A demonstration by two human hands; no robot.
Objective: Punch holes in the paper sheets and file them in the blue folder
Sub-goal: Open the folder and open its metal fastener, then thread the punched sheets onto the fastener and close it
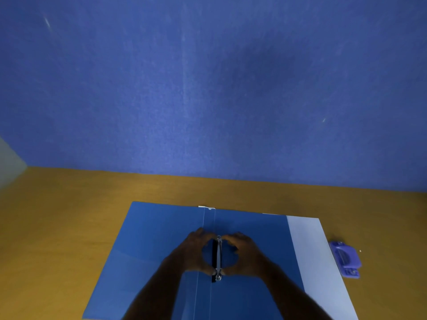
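The blue folder [147, 245] lies open and flat on the wooden desk. Its metal ring clip [218, 257] runs along the spine at the centre. My left hand [196, 252] pinches the clip from the left, thumb at the near end and fingers at the far end. My right hand [242, 252] grips the same clip from the right in the same way. White paper sheets [316, 262] lie under the folder's right flap and stick out to the right. A purple hole punch [346, 258] sits on the desk right of the paper.
The wooden desk [57, 215] extends left and behind the folder. A blue partition wall [208, 88] rises at the desk's back edge. A small white speck [360, 251] lies right of the punch.
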